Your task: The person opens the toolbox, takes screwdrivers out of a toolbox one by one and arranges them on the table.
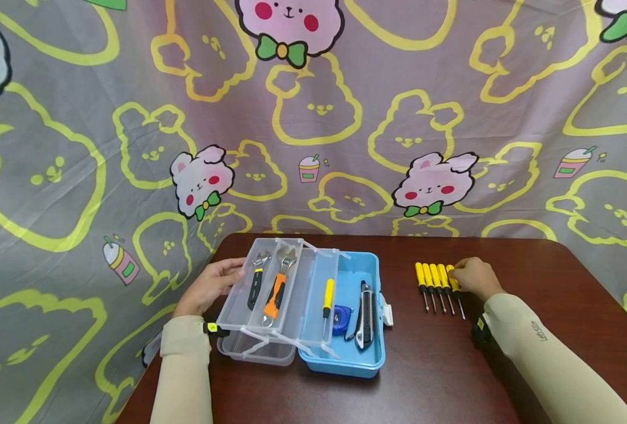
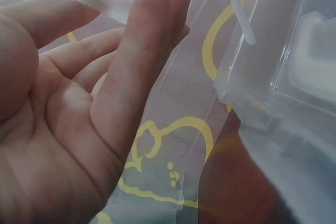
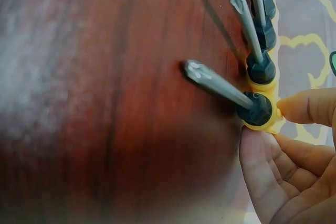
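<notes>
My right hand (image 1: 477, 277) pinches the yellow handle of a screwdriver (image 3: 226, 88), the rightmost in a row of yellow-handled screwdrivers (image 1: 431, 280) on the table. Its shaft points toward me. My left hand (image 1: 210, 288) holds the left edge of a clear plastic tray (image 1: 292, 294), part of an open blue toolbox (image 1: 345, 371). In that tray lie a black-and-yellow adjustable wrench (image 1: 257, 282) and an orange-and-black one (image 1: 276, 294). Another yellow screwdriver (image 1: 327, 297) lies to their right. The left wrist view shows the left hand's fingers (image 2: 123, 72) against clear plastic.
Inside the blue box are a blue tape measure (image 1: 341, 319) and a black utility knife (image 1: 365, 318). A white latch (image 1: 387, 312) sticks out from its right side. The brown table (image 1: 425, 377) ends at a patterned curtain (image 1: 345, 194) behind and to the left.
</notes>
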A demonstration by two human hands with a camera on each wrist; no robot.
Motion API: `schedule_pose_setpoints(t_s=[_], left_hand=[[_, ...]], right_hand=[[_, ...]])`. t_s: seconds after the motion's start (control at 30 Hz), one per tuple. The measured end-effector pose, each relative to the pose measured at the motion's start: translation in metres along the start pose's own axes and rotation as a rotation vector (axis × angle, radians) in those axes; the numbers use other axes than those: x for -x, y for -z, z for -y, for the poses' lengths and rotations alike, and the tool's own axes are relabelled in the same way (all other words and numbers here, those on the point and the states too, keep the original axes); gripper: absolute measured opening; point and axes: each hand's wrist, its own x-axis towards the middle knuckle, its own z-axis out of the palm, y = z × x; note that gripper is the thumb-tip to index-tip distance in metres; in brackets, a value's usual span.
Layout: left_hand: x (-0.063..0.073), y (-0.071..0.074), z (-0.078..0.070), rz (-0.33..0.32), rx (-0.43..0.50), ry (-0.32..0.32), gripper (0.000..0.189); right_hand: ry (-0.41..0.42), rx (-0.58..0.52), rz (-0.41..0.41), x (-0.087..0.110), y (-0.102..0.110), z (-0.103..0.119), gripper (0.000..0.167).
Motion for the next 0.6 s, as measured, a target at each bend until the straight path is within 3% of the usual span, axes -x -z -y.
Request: schedule_pose_setpoints(t_s=[0.6], left_hand=[[0.0009, -0.0006, -0.0016, 0.003, 0.012, 0.008, 0.045]], right_hand=[[-0.009, 0.023, 0.024, -0.0008, 0.0007, 0.0029, 0.037]])
